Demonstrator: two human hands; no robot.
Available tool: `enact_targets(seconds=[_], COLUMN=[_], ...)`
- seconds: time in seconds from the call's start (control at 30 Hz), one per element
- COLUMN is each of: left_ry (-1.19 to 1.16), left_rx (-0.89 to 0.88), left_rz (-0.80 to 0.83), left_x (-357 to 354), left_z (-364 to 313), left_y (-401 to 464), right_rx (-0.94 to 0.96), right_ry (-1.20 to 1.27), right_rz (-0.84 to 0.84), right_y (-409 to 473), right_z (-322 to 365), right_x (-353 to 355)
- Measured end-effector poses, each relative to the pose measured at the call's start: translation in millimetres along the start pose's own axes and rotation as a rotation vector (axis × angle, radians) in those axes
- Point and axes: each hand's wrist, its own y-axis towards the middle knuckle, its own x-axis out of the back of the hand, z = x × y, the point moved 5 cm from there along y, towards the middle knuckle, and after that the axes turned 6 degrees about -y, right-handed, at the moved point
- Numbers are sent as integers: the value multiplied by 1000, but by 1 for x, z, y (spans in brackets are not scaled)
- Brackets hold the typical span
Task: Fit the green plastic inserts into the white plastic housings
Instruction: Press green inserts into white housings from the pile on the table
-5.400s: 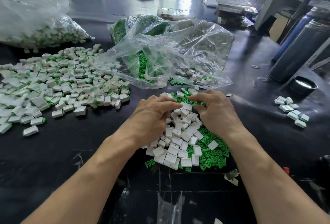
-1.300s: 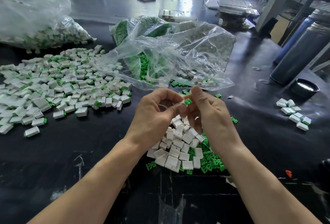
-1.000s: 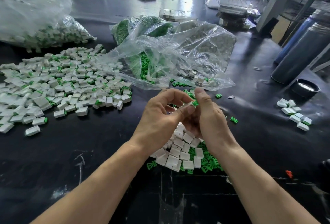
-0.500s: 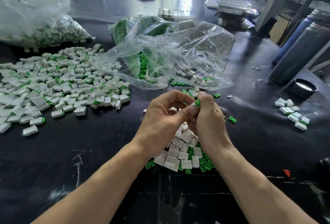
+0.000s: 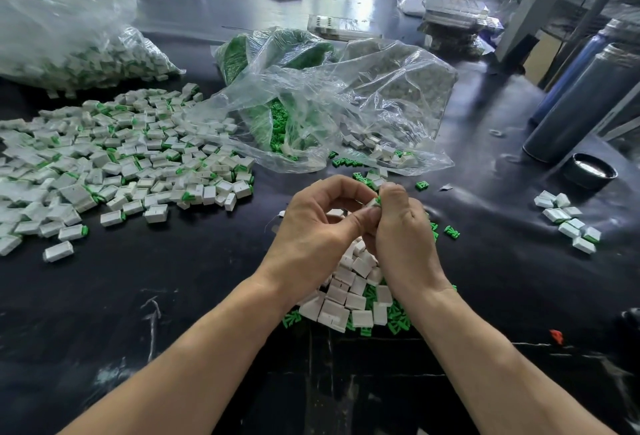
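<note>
My left hand (image 5: 313, 226) and my right hand (image 5: 401, 237) meet above the table's middle. Between their fingertips sits a white housing (image 5: 371, 203) with a green insert (image 5: 379, 200) at its right end; the left pinches the housing and the right thumb and fingers pinch the insert. Both parts are mostly hidden by fingers. Under my hands lies a pile of loose white housings (image 5: 346, 299) mixed with green inserts (image 5: 394, 318).
A wide spread of assembled white-and-green pieces (image 5: 114, 164) covers the left of the black table. An open clear bag (image 5: 332, 112) of inserts and housings lies behind my hands. A small cluster of pieces (image 5: 568, 219) sits right, near a dark cylinder (image 5: 575, 112) and a cap (image 5: 590, 171).
My hands rose from the pile with a housing and an insert, then closed together. The green insert shows less now than a second ago.
</note>
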Motion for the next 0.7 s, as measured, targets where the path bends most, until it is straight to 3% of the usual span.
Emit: enact_targets(seconds=[0.7], left_ry=[-14], left_rx=[-20], left_rz=[-19], left_x=[1], left_z=[2], left_y=[-2], right_rx=[68], right_ry=[-111], right_rz=[-3], right_y=[-2], right_z=[6], right_x=[1])
